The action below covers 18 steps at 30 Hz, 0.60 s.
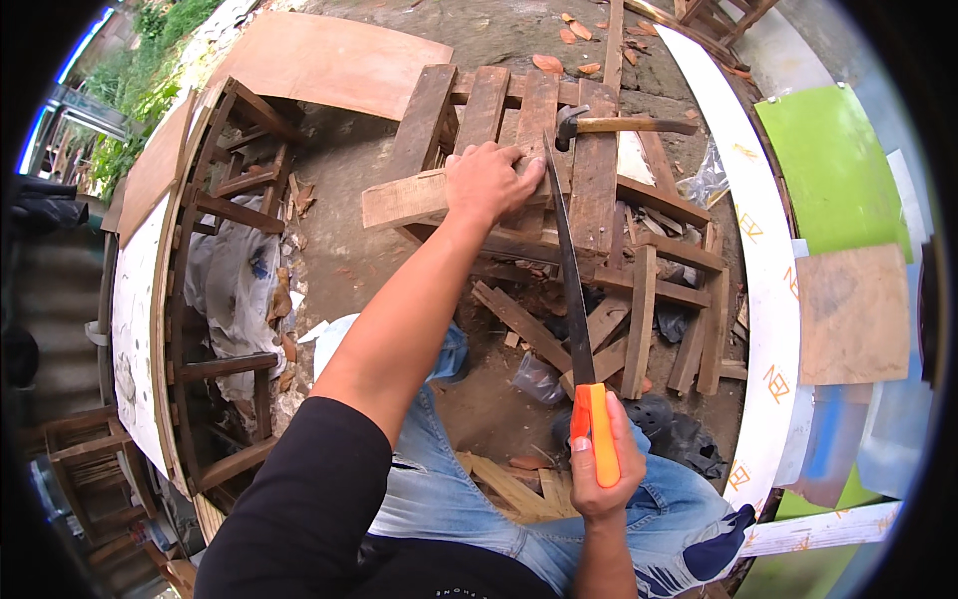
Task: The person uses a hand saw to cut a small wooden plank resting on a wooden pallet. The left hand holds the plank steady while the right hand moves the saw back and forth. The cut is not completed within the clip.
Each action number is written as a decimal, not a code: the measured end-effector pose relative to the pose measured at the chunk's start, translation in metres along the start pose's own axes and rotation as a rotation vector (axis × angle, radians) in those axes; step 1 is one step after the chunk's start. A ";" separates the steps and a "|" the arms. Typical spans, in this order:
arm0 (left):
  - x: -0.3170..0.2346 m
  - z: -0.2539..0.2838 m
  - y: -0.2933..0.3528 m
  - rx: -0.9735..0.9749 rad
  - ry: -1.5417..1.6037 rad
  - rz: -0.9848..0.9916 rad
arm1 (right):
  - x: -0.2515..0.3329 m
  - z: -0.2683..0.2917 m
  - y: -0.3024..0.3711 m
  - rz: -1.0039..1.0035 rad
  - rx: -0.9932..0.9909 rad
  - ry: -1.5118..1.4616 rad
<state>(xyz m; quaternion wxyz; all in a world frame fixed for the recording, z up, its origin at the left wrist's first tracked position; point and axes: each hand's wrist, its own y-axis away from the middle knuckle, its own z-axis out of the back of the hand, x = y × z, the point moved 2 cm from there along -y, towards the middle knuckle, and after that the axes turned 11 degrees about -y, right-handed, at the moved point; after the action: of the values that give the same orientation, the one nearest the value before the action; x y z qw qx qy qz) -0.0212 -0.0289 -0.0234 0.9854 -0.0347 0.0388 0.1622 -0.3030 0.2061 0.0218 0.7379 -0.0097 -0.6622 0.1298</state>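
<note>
My right hand (611,459) is closed round the orange and yellow handle of a handsaw (576,309). The long dark blade points away from me, its far end beside my left hand and close to the plank's right part. With fingers bent over it, my left hand (491,183) holds down a short wooden plank (404,198). That plank lies crosswise on a low slatted wooden bench (596,180); whether the saw's teeth touch it cannot be made out. On the bench's far right slats rests a hammer (639,125), its wooden handle pointing right.
Loose wooden battens (641,319) are heaped under and right of the bench. A plywood sheet (329,62) lies at the far left. Wooden frames (230,185) stand along the left. A white curved board (763,260) and green panel (838,165) border the right.
</note>
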 end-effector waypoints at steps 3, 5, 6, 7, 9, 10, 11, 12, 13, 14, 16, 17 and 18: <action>0.000 0.000 0.001 -0.002 0.008 0.000 | -0.004 0.003 -0.001 0.020 0.013 0.013; 0.000 0.000 0.001 0.010 -0.004 0.007 | -0.006 0.003 0.000 0.041 0.015 0.017; -0.001 0.000 0.001 0.011 -0.010 0.009 | -0.008 0.003 0.001 0.034 0.014 0.007; -0.001 0.001 0.000 0.017 -0.016 0.012 | -0.010 0.003 0.003 0.028 0.012 -0.004; -0.002 0.002 0.000 0.029 -0.027 0.014 | -0.013 0.004 0.005 -0.036 -0.005 -0.045; -0.002 0.003 0.000 0.025 -0.026 0.013 | -0.015 0.005 0.006 -0.093 -0.020 -0.076; -0.003 0.003 0.000 0.029 -0.026 0.016 | -0.017 0.006 0.007 -0.150 -0.033 -0.107; -0.003 0.004 0.000 0.040 -0.025 0.022 | -0.018 0.007 0.007 -0.148 -0.032 -0.104; -0.003 0.004 0.000 0.040 -0.017 0.025 | -0.018 0.007 0.007 -0.147 -0.032 -0.101; -0.003 0.005 0.000 0.045 -0.008 0.029 | -0.018 0.008 0.006 -0.124 -0.042 -0.106; -0.003 0.005 0.001 0.048 0.001 0.035 | -0.016 0.007 0.002 -0.015 -0.010 -0.027; -0.003 0.005 0.001 0.047 -0.001 0.037 | -0.016 0.006 0.001 0.021 0.001 0.018; -0.003 0.005 0.000 0.036 0.002 0.033 | -0.015 0.005 -0.001 0.060 0.001 0.015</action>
<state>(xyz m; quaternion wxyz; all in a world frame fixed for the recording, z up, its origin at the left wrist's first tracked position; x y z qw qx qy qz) -0.0237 -0.0290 -0.0186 0.9830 -0.0165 0.0432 0.1775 -0.3092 0.2017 0.0083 0.7387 -0.0299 -0.6560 0.1522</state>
